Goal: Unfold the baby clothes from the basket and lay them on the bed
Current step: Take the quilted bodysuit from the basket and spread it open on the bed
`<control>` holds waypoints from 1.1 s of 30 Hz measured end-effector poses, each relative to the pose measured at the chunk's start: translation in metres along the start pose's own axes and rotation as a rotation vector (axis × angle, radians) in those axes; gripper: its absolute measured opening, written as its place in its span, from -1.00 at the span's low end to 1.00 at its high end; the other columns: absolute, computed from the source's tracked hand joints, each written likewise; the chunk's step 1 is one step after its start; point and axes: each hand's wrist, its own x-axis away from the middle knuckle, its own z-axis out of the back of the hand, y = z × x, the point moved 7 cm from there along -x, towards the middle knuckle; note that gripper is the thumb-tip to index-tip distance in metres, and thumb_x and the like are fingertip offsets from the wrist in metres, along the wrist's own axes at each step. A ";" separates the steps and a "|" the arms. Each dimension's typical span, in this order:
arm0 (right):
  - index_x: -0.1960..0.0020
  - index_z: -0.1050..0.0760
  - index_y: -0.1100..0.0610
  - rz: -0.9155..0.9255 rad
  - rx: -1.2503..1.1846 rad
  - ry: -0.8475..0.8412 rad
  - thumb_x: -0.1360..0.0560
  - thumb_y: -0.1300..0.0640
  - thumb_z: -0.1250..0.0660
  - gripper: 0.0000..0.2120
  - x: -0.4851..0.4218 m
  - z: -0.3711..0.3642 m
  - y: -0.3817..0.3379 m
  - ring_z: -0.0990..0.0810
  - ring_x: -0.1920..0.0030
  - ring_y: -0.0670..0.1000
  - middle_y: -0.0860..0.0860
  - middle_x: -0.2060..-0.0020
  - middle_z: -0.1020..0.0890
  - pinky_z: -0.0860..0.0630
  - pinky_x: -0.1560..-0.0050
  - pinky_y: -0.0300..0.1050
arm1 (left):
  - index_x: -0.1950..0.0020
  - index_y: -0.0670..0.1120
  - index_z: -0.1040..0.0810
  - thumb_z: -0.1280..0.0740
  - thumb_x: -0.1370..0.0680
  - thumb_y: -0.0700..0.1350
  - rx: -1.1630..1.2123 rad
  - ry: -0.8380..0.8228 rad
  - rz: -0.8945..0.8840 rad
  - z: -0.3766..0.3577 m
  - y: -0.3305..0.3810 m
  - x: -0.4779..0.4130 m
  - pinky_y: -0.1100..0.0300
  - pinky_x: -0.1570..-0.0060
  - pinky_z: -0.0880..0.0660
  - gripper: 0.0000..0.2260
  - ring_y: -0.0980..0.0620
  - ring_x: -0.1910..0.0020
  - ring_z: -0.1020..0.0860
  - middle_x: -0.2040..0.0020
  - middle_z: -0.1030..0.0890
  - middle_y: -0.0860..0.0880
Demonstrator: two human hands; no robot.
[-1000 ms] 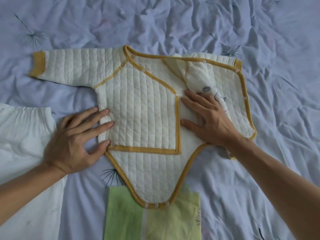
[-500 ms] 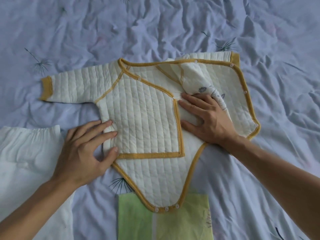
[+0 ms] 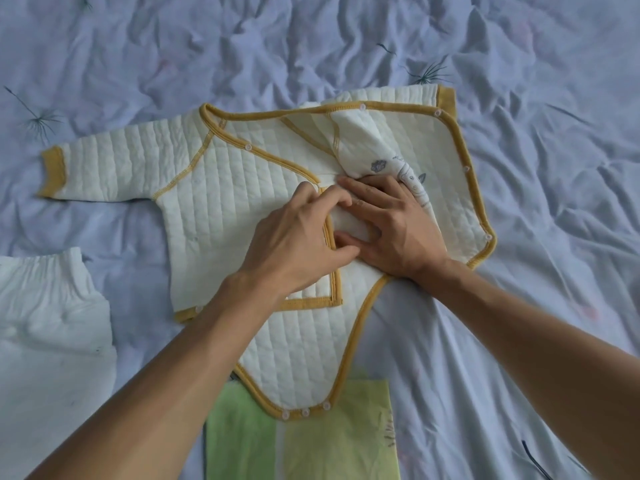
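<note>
At frame centre a quilted cream bodysuit (image 3: 214,188) with mustard piping is spread on the wrinkled lilac bedsheet (image 3: 138,46), its flap edge pinched by the left hand (image 3: 298,244), its inner panel pressed by the flat-fingered right hand (image 3: 398,230).

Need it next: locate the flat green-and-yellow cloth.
In the head view, the flat green-and-yellow cloth lies bottom centre, its top edge under the snap end of the quilted cream bodysuit.
</note>
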 end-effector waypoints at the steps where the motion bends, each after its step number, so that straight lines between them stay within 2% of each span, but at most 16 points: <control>1: -0.35 -0.59 0.09 0.001 0.002 0.009 -0.53 -0.18 -0.42 -0.50 0.000 0.000 -0.001 -0.54 -0.27 0.15 0.02 -0.39 -0.57 -0.45 -0.29 0.15 | -0.26 0.23 -0.38 -0.48 -0.41 0.15 -0.005 -0.026 -0.008 0.000 -0.001 -0.001 0.01 0.08 -0.58 -0.53 -0.02 0.04 -0.60 -0.03 -0.41 0.09; 4: -0.38 -0.57 0.08 -0.006 -0.003 0.012 -0.53 -0.19 -0.41 -0.48 0.000 0.001 -0.001 -0.54 -0.28 0.13 0.01 -0.40 -0.56 -0.46 -0.29 0.14 | -0.24 0.20 -0.38 -0.45 -0.43 0.04 -0.041 -0.088 -0.009 -0.002 -0.004 -0.001 0.01 0.08 -0.56 -0.56 -0.04 0.04 -0.60 -0.03 -0.42 0.08; 7: -0.40 -0.55 0.09 -0.020 0.000 -0.006 -0.54 -0.19 -0.41 -0.46 0.000 0.001 -0.001 -0.54 -0.29 0.13 0.00 -0.41 -0.55 -0.45 -0.30 0.13 | -0.19 0.16 -0.41 -0.43 -0.42 0.15 -0.087 -0.057 0.042 -0.004 -0.002 0.002 0.12 0.19 -0.40 -0.60 0.00 0.18 -0.50 0.01 -0.39 0.07; 10: -0.40 -0.55 0.09 -0.025 0.001 -0.005 -0.53 -0.18 -0.42 -0.47 0.000 0.001 -0.001 -0.53 -0.30 0.13 0.00 -0.40 -0.56 -0.45 -0.30 0.13 | -0.18 0.13 -0.43 -0.46 -0.40 0.19 -0.149 -0.052 0.086 -0.006 0.002 -0.001 0.12 0.18 -0.36 -0.57 -0.01 0.19 -0.43 -0.01 -0.41 0.03; 14: -0.41 -0.55 0.06 -0.018 0.003 -0.002 -0.54 -0.23 -0.39 -0.45 0.000 0.001 -0.002 -0.53 -0.30 0.12 0.00 -0.41 -0.55 -0.44 -0.31 0.12 | -0.17 0.10 -0.44 -0.43 -0.48 -0.02 -0.169 -0.094 0.128 -0.001 -0.001 -0.006 0.11 0.14 -0.33 -0.69 -0.08 0.14 -0.45 0.01 -0.41 0.01; 18: -0.41 -0.54 0.08 -0.011 0.021 0.010 -0.55 -0.26 -0.36 -0.43 0.000 0.000 -0.001 -0.54 -0.29 0.12 0.00 -0.41 -0.55 -0.44 -0.32 0.12 | -0.02 0.08 -0.41 -0.36 -0.49 -0.14 -0.115 -0.074 0.149 0.005 -0.005 -0.004 0.12 0.11 -0.30 -0.80 -0.07 0.13 -0.43 0.07 -0.44 0.02; 20: -0.41 -0.54 0.08 -0.010 0.021 0.010 -0.55 -0.26 -0.37 -0.43 0.000 0.000 -0.001 -0.53 -0.28 0.12 -0.01 -0.41 -0.55 -0.44 -0.32 0.13 | -0.05 0.07 -0.52 -0.34 -0.48 -0.16 -0.061 -0.038 0.173 0.010 -0.010 -0.002 0.13 0.06 -0.33 -0.80 -0.05 0.09 -0.46 0.04 -0.51 0.03; 22: -0.41 -0.54 0.08 -0.006 0.023 0.016 -0.55 -0.26 -0.37 -0.43 0.001 -0.001 0.000 -0.53 -0.28 0.11 -0.01 -0.41 -0.55 -0.44 -0.32 0.12 | -0.17 0.08 -0.65 -0.32 -0.48 -0.20 0.002 -0.003 0.177 0.016 -0.014 0.002 0.13 -0.03 -0.43 -0.68 -0.02 0.03 -0.51 -0.02 -0.59 0.03; 24: -0.41 -0.54 0.08 -0.006 0.026 0.023 -0.55 -0.27 -0.37 -0.43 0.001 0.000 -0.001 -0.53 -0.27 0.11 -0.02 -0.41 -0.55 -0.44 -0.33 0.09 | -0.24 0.05 -0.68 -0.31 -0.49 -0.25 0.064 0.018 0.184 0.025 -0.022 0.006 0.12 -0.17 -0.53 -0.61 0.01 -0.07 -0.59 -0.11 -0.67 0.03; 26: -0.41 -0.54 0.07 -0.010 0.027 0.023 -0.55 -0.26 -0.37 -0.43 0.000 0.000 -0.001 -0.53 -0.27 0.10 -0.03 -0.41 -0.55 -0.44 -0.34 0.09 | -0.23 0.02 -0.70 -0.35 -0.50 -0.20 0.142 0.040 0.222 0.035 -0.035 0.010 0.19 -0.18 -0.56 -0.67 0.11 -0.07 -0.62 -0.15 -0.70 0.08; 28: -0.41 -0.54 0.07 -0.008 0.033 0.025 -0.55 -0.26 -0.37 -0.43 0.001 -0.001 -0.001 -0.53 -0.27 0.10 -0.03 -0.41 -0.55 -0.44 -0.33 0.10 | -0.17 0.00 -0.72 -0.46 -0.50 -0.03 0.205 0.052 0.253 0.040 -0.046 0.013 0.21 -0.14 -0.57 -0.75 0.18 -0.03 -0.62 -0.10 -0.70 0.11; 30: -0.41 -0.54 0.07 -0.007 0.034 0.023 -0.55 -0.27 -0.37 -0.43 0.001 -0.001 -0.001 -0.54 -0.27 0.12 -0.02 -0.41 -0.55 -0.44 -0.34 0.11 | -0.12 -0.02 -0.73 -0.54 -0.44 0.11 0.173 0.044 0.220 0.037 -0.045 0.016 0.16 -0.12 -0.56 -0.67 0.14 -0.01 -0.61 -0.07 -0.70 0.09; 33: -0.42 -0.54 0.07 -0.011 0.038 0.016 -0.55 -0.25 -0.37 -0.43 0.001 0.000 -0.001 -0.54 -0.27 0.13 -0.01 -0.40 -0.55 -0.44 -0.34 0.11 | -0.19 0.00 -0.64 -0.56 -0.45 -0.02 0.095 0.071 0.096 0.030 -0.028 0.018 -0.02 -0.12 -0.55 -0.67 0.08 0.15 -0.53 -0.05 -0.66 0.07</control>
